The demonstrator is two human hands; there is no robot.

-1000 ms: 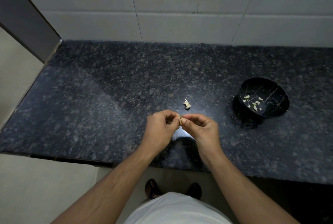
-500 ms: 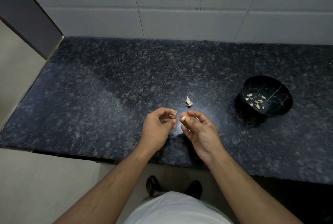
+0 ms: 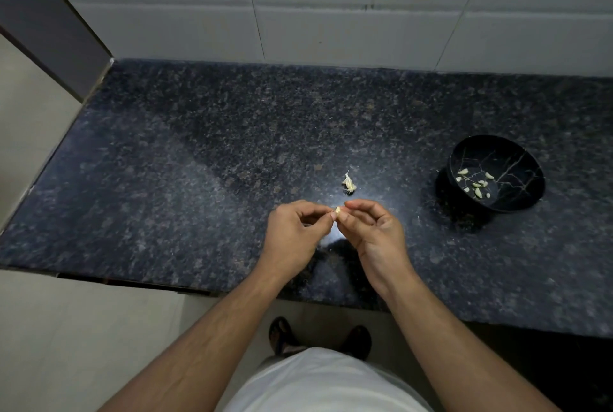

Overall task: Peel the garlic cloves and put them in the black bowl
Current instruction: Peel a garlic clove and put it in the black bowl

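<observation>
Clearly the job is well under way. Both hands meet above the near part of the dark speckled bench (image 3: pixel 199 179), fingers curled, with a small pale garlic clove (image 3: pixel 338 210) caught between their tips. The left hand (image 3: pixel 293 234) pinches at it from one side with thumb and forefinger; the right hand (image 3: pixel 373 229) pinches it from the other, its remaining fingers loosely bent. Whether the clove is already bare or has skin clinging to it is too small to tell from where I stand, though it looks pale and smooth.

Just beyond the hands, on the bench, lies a little clump of garlic scraps (image 3: pixel 348 183): papery skin, perhaps with a bit of clove left in it; I cannot say which. Well off to the right sits the black bowl (image 3: pixel 464 149), veined with thin pale lines, and in its bottom lie around ten peeled cloves (image 3: pixel 476 184), scattered loosely.

So by my reckoning most of the work is done: a good batch is in the bowl, one clove is in the fingers, and apart from that small clump I see no other unpeeled garlic on the bench. What remains, I judge, is finishing this clove, carrying it across to the bowl, and checking the clump for anything worth peeling.
</observation>
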